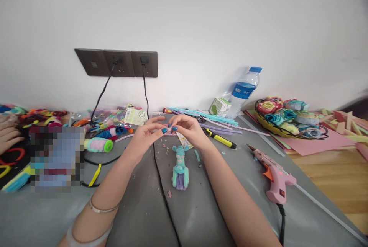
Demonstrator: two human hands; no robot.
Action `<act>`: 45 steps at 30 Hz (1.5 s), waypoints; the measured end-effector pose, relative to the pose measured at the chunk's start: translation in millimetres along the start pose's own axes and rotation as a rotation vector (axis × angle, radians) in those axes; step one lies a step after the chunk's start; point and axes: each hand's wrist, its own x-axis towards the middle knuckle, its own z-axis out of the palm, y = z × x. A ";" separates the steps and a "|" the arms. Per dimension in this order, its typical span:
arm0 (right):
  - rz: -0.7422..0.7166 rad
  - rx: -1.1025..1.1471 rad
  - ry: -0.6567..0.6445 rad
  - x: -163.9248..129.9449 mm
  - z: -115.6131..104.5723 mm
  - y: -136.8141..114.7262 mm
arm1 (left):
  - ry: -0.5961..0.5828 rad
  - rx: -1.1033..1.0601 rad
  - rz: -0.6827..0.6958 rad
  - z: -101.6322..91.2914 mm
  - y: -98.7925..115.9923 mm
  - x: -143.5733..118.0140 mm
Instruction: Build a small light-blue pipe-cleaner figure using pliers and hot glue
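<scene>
My left hand (147,135) and my right hand (190,131) meet above the middle of the table, thumbs and forefingers pinched together. Between the fingertips is a small pale pink fuzzy piece (169,128), mostly covered by the fingers; its exact kind is hard to make out. Just below on the grey table lies a turquoise pipe-cleaner figure (180,168) with two ears, a pink band and a purple lower part. A yellow and black cutter (220,138) lies beyond my right wrist. The pink glue gun (276,180) rests to the right of my right forearm.
Pipe cleaners (201,116) and a tilted water bottle (244,92) are by the wall. Right sits a basket of paper flowers (287,115). A black cord (161,185) crosses the table. Another person's hand (8,134) is far left, near a blurred rectangle (59,159).
</scene>
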 end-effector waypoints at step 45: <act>-0.014 0.000 -0.142 -3.7 -1.2 -6.3 | -0.091 0.036 -0.013 -1.7 3.0 -2.9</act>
